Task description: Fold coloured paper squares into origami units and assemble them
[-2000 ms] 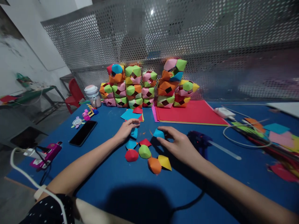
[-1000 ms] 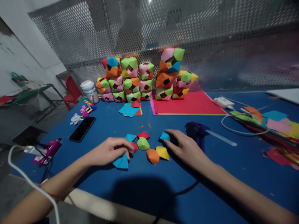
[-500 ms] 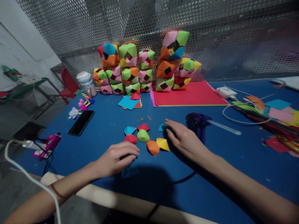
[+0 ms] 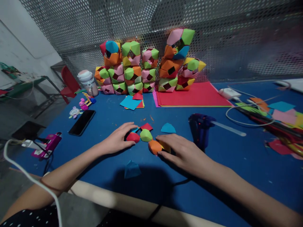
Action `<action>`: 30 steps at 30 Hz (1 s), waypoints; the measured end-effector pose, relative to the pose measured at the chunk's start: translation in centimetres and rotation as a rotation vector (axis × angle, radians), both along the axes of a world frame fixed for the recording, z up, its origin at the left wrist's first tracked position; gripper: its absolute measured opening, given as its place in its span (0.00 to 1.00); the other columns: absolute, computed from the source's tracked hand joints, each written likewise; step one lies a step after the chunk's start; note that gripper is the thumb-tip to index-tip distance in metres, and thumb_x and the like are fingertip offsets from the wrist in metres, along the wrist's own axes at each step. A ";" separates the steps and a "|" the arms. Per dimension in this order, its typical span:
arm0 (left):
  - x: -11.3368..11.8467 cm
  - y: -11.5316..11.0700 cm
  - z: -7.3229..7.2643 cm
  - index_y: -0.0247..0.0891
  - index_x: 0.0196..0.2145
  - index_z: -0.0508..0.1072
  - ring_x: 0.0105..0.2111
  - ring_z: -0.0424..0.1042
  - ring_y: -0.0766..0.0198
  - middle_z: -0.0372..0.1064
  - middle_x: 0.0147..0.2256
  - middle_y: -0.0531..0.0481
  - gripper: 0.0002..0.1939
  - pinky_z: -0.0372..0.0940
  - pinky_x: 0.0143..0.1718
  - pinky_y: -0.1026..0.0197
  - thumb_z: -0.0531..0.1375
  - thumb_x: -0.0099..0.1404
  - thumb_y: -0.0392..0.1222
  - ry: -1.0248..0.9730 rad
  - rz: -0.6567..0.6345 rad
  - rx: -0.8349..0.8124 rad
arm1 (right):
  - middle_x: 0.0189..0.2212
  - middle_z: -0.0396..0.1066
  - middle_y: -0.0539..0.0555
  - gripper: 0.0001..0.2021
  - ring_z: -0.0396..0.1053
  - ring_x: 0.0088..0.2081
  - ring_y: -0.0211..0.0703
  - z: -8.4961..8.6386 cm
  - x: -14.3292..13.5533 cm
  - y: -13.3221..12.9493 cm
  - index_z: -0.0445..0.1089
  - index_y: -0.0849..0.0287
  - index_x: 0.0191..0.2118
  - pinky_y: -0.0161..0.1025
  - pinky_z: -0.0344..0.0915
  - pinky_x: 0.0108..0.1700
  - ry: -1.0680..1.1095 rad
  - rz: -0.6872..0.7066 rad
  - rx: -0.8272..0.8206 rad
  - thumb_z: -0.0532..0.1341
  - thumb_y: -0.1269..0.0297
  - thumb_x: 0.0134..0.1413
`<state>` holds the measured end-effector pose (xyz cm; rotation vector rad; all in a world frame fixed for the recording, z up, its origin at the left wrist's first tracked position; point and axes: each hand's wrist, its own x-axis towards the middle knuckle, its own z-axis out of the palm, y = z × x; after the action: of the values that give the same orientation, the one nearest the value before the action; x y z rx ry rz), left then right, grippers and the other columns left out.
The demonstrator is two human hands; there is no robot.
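Observation:
My left hand (image 4: 119,138) rests with its fingers apart beside a folded red paper piece (image 4: 133,137), partly covering a blue one. My right hand (image 4: 181,148) reaches over a yellow piece and touches the right side of an orange piece (image 4: 155,147); its thumb and fingers are spread round them. Between the hands sit a green piece (image 4: 146,135) and another red piece behind it. One blue piece (image 4: 168,128) lies beyond my right hand, and a second blue piece (image 4: 132,169) lies nearer the front edge.
A dark blue glue gun (image 4: 201,126) stands right of my right hand, its cord near the front. Stacked paper balls (image 4: 132,74) line the mesh wall. A phone (image 4: 82,123) and a power strip (image 4: 47,146) lie left; paper scraps and cables lie right.
My left hand has moved forward from the near blue piece to the red piece. My right hand has moved left and nearer, off the far blue piece and onto the yellow and orange pieces.

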<state>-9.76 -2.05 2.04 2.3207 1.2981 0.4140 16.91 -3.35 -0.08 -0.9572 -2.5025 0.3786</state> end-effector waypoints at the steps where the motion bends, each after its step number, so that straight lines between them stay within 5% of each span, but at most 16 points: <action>1: 0.0 0.3 0.2 0.42 0.57 0.59 0.61 0.51 0.55 0.52 0.60 0.42 0.28 0.52 0.59 0.50 0.59 0.59 0.42 0.002 -0.010 -0.002 | 0.45 0.71 0.59 0.16 0.69 0.46 0.51 0.1 -0.1 -0.1 0.65 0.60 0.49 0.50 0.69 0.45 -0.015 -0.031 -0.012 0.54 0.60 0.58; 6: -0.5 2.0 1.1 0.40 0.56 0.61 0.62 0.49 0.54 0.49 0.61 0.40 0.27 0.50 0.60 0.50 0.59 0.58 0.42 0.041 -0.029 -0.078 | 0.46 0.70 0.61 0.19 0.69 0.46 0.53 0.9 0.3 -0.6 0.66 0.61 0.50 0.52 0.68 0.45 -0.065 -0.133 -0.040 0.52 0.54 0.59; 13: 0.3 2.6 1.9 0.45 0.57 0.59 0.64 0.45 0.53 0.41 0.64 0.43 0.32 0.47 0.61 0.50 0.61 0.56 0.52 0.066 -0.079 -0.055 | 0.58 0.60 0.54 0.26 0.57 0.58 0.48 2.6 2.5 1.1 0.58 0.54 0.59 0.49 0.59 0.56 -0.142 0.100 -0.182 0.53 0.71 0.52; 17: 1.8 2.9 1.5 0.48 0.57 0.59 0.63 0.46 0.51 0.44 0.64 0.44 0.36 0.46 0.60 0.48 0.63 0.53 0.56 0.120 -0.171 -0.025 | 0.59 0.59 0.54 0.28 0.56 0.58 0.50 2.2 2.1 1.8 0.55 0.53 0.61 0.50 0.58 0.57 -0.119 0.143 -0.250 0.57 0.64 0.53; 25: 2.2 3.7 -0.5 0.47 0.58 0.59 0.61 0.52 0.54 0.55 0.60 0.45 0.33 0.48 0.58 0.50 0.62 0.56 0.53 0.079 -0.205 0.077 | 0.47 0.69 0.57 0.18 0.66 0.48 0.51 1.3 1.3 0.8 0.64 0.55 0.53 0.50 0.66 0.47 -0.133 0.060 -0.069 0.55 0.59 0.58; 30: 1.4 3.3 -0.1 0.46 0.59 0.56 0.63 0.47 0.52 0.46 0.63 0.42 0.38 0.47 0.60 0.49 0.64 0.53 0.53 0.021 -0.159 0.076 | 0.49 0.68 0.58 0.19 0.66 0.49 0.52 2.3 1.0 1.7 0.65 0.55 0.52 0.51 0.65 0.49 -0.080 -0.019 -0.015 0.52 0.55 0.59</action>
<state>-8.35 1.26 1.95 2.4760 1.1153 0.3936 17.94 -1.69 2.27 -1.0208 -2.5633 0.3601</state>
